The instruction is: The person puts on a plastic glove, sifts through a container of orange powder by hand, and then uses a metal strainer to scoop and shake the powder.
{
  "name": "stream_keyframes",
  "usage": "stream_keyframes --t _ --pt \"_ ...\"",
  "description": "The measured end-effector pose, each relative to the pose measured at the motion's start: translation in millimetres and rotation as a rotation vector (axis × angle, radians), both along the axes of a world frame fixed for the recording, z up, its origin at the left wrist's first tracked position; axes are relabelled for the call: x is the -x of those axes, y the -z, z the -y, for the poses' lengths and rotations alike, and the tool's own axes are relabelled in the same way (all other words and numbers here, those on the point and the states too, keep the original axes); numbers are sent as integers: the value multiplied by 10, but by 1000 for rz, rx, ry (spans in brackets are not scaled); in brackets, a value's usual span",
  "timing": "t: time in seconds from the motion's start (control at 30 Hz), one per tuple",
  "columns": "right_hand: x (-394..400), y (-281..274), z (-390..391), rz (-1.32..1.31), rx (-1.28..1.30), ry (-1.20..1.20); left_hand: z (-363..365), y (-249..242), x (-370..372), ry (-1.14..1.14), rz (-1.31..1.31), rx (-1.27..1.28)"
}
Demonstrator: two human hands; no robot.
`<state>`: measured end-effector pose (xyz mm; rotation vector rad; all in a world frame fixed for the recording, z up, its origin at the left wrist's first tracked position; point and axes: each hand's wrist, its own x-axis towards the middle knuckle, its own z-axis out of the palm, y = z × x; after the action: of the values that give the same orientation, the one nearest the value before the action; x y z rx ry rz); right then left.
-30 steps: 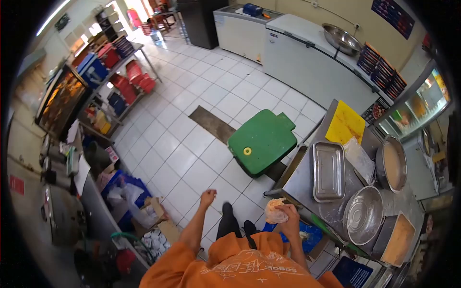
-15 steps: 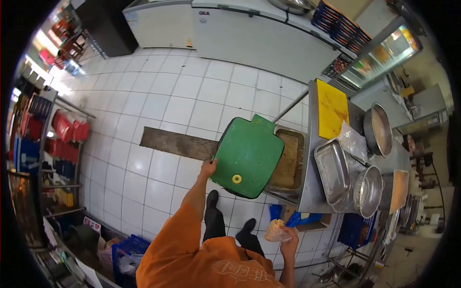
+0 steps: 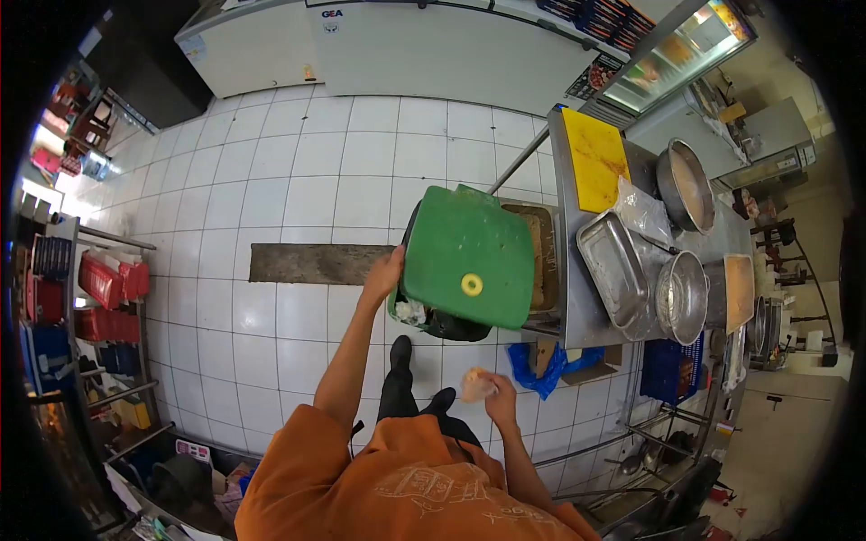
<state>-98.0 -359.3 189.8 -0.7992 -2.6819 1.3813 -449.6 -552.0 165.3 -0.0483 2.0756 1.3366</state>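
Head view: seemingly opening bin (image 3: 456,328), gripping tilted green lid (image 3: 469,243) by its edge in curled left hand (image 3: 387,270), pinching plastic bag (image 3: 476,387) nearby in right hand (image 3: 500,401); likely needing lid held clear next.

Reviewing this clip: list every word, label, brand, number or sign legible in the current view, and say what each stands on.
"GEA": on the front of the long chest freezer.
Too small or blurred to read: the sticker below that brand, the print on the orange shirt, and the small sign at lower left.
I can read no other text.
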Motion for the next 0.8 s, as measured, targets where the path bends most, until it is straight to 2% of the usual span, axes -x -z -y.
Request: stream_keyframes --t 0.1,0.13,0.27,0.3,0.33,0.37,0.4,0.43,0.47,0.5,0.53,0.57,0.6,0.63,0.67,0.7,0.77,0.8 --pt "580 116 65 -168 -34 -1 -141 -368 219 -73 -79 -52" --pt "784 113 70 -162 -23 12 -173 -156 317 -109 -104 -100" --pt "1125 166 140 -272 -180 118 -170 -459 285 -32 -55 -45" --pt "1010 379 25 -149 -60 -13 -103 -464 185 -1 -45 -28" --pt "874 487 -48 -115 45 -106 -20 -243 157 36 -1 27" --pt "726 345 -65 79 290 -78 67 -164 34 94 -118 95" --pt "537 420 -97 86 248 -88 146 -99 -91 145 -238 170" --pt "359 118 -134 164 210 -96 328 441 -83 365 -465 306" --pt "135 189 -228 237 210 -103 354 556 -289 236 -469 283" --pt "-168 352 -304 204 182 -78 492 667 -494 98 -460 261" --pt "-463 463 -390 176 155 -65 738 1331 -533 294 -578 415" --pt "-697 450 -489 278 167 -2 909 1691 -558 524 -331 458" --pt "-929 448 -578 381 187 56 1060 1793 -825 404 2 205" --pt "-1148 522 -671 483 143 71 1105 2021 -850 387 363 252" --pt "-1319 499 -802 535 149 45 917 1784 -1203 495 453 426" --pt "-1375 256 -942 588 173 -30 708 1510 -1427 750 444 546" --pt "-1315 1064 -1415 566 357 -219 308 1200 -1755 984 476 641" --pt "-935 -439 -1569 657 311 -250 65 1095 -1797 1012 467 608"
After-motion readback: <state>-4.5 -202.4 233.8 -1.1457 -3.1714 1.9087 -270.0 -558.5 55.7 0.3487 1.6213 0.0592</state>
